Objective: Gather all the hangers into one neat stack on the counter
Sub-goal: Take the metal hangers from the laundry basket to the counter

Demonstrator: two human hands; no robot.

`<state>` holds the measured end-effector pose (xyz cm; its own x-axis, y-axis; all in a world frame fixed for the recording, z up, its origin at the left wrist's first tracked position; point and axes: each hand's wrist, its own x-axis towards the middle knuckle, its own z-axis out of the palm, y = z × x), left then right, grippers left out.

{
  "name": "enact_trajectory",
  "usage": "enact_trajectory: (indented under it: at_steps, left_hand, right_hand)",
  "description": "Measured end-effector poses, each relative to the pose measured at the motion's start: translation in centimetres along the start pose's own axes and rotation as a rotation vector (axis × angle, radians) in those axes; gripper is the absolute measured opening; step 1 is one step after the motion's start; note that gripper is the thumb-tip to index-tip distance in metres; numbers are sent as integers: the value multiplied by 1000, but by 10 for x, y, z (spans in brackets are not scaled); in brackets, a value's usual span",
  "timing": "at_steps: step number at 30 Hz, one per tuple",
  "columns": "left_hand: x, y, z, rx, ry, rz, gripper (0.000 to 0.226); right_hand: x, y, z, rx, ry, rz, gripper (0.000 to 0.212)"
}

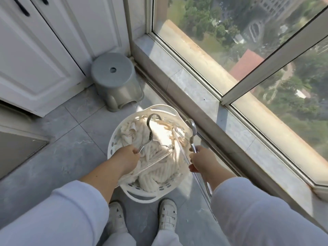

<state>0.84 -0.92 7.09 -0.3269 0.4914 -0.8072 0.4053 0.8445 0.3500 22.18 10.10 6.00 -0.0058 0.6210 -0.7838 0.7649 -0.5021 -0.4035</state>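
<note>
Above a white laundry basket (150, 191) at six o'clock, one clear hanger (150, 128) was gripped by curled left hand (126, 157) fingers and another hanger (193, 137) pinched by the right hand (202, 159), seemingly for gathering.

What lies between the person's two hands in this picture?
In the head view, the white laundry piled in the basket lies between the left hand and right hand, crossed by the clear hangers' bars each hand grips.
</note>
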Motion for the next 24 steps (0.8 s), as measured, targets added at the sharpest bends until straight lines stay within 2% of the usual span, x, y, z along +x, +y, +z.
enact_trajectory:
  at_steps: [5, 10, 14, 19, 24]
  left_hand:
    - [-77, 28, -34, -116, 66, -12, 10]
    - [-152, 56, -66, -349, 243, 44, 29]
    - [-203, 82, -97, -509, 373, 75, 28]
    - [-264, 111, -129, -778, 393, 185, 17]
    - [-308, 125, -164, -975, 391, 341, 20]
  right_hand:
    - [-74, -45, -30, -3, -58, -25, 16]
    - [-145, -87, -43, 404, -186, -33, 10]
    - [-198, -135, -50, 538, -287, -147, 5]
    - [-271, -193, -69, 454, -376, -375, 13]
    - [-329, -232, -77, 350, -410, -560, 20]
